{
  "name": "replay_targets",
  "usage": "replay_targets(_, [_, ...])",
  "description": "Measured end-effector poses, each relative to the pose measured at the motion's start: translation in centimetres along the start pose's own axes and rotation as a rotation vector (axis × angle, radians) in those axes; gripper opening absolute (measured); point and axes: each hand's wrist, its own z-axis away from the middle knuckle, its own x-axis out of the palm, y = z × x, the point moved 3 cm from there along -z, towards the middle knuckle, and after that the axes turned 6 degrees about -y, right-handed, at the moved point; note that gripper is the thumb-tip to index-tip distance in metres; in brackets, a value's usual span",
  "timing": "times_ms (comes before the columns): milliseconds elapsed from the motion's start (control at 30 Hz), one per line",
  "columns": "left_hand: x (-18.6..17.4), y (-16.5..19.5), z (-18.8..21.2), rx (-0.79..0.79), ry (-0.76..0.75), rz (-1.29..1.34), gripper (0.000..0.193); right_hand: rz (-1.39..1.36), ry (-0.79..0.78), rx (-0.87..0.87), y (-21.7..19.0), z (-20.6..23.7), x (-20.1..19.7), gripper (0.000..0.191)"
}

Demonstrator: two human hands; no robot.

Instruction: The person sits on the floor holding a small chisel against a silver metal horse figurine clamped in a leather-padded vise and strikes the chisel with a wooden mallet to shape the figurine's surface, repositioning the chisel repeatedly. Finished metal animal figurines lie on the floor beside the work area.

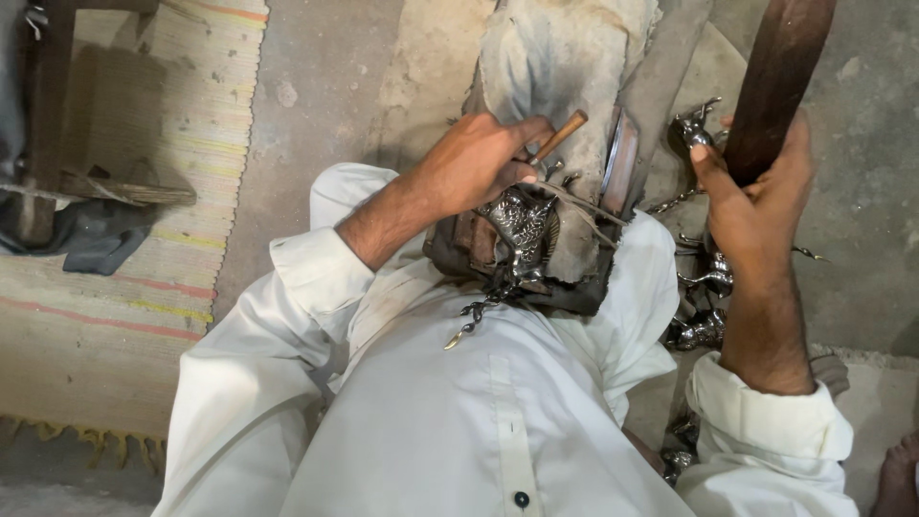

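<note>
On the person's lap, against a grey padded block [565,57], lies a dark metal figurine [522,225]. Left hand [479,163] pinches a wooden-handled tool [560,136] onto it. Right hand [756,201] wraps a brown wooden bar [780,81]; similar metal figurines [704,287] lie beside.

Bare concrete floor [316,86] is carrying everything here. A striped woven mat [144,124] is lying left of the person's lap, fringe along its near edge. A wooden frame piece [57,115] and a dark cloth [91,235] are sitting on the mat's far-left part. Right of the lap, a pile of shiny metal castings [704,287] is resting on the floor, more of them [680,445] trailing nearer the body. A grey, dusty cloth-covered block [565,57] is standing just beyond the lap.
</note>
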Motion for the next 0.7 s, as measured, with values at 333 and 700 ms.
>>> replay_targets(333, [0.5, -1.1, -0.3, -0.005, -0.049, 0.080, 0.035, 0.868, -0.280, 0.042, -3.2, 0.0, 0.1, 0.032])
replay_targets(700, [-0.3, -0.6, -1.8, 0.027, -0.206, -0.071, 0.032, 0.500, -0.111, -0.007, 0.3, 1.8, 0.6, 0.029])
